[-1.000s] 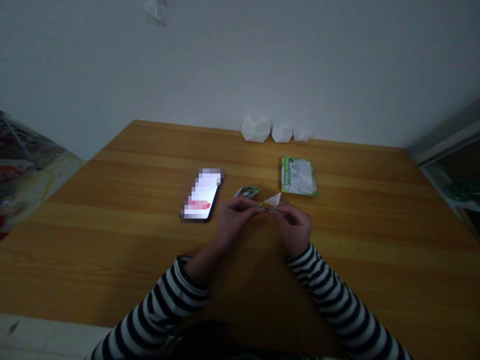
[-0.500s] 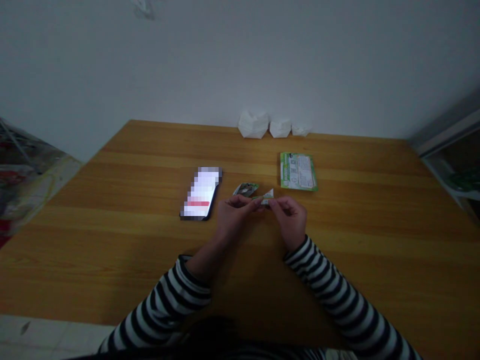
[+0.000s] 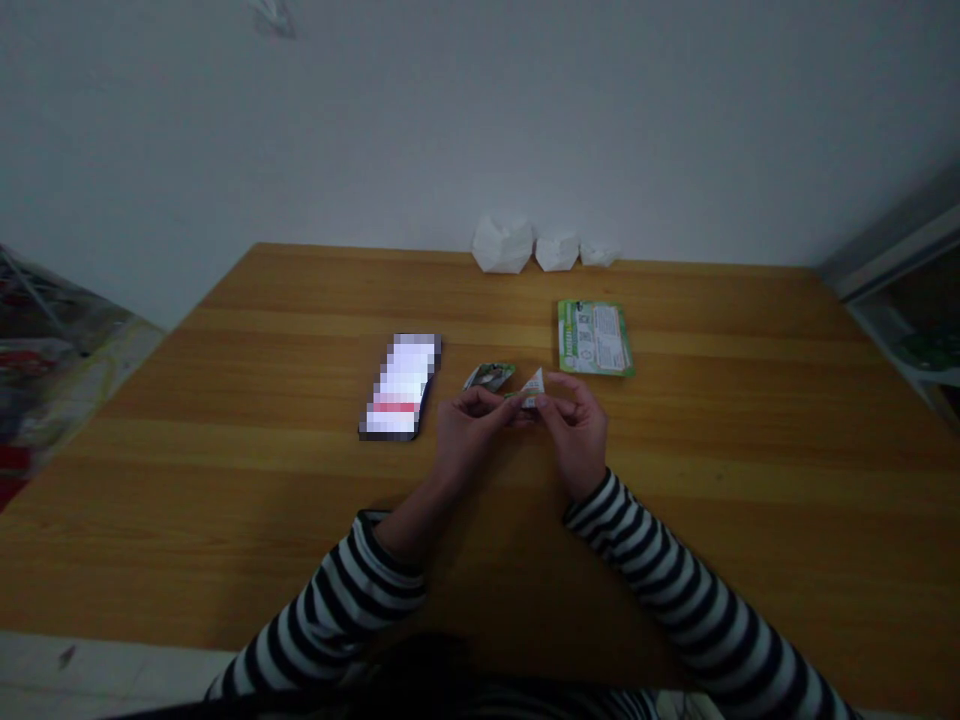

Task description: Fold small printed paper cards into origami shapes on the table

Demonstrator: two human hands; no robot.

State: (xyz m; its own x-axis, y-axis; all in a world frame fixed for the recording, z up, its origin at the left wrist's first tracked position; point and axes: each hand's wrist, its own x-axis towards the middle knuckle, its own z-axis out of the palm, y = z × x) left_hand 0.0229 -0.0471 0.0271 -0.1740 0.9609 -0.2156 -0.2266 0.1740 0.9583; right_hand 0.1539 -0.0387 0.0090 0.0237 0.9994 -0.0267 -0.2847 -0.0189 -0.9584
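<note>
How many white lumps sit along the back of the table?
3: a large one, a middle one and a small one, side by side at the table's far edge.

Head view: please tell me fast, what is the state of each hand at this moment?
Left hand: closed, pinching the folded paper triangle.
Right hand: closed, pinching the same triangle from the other side.
</note>
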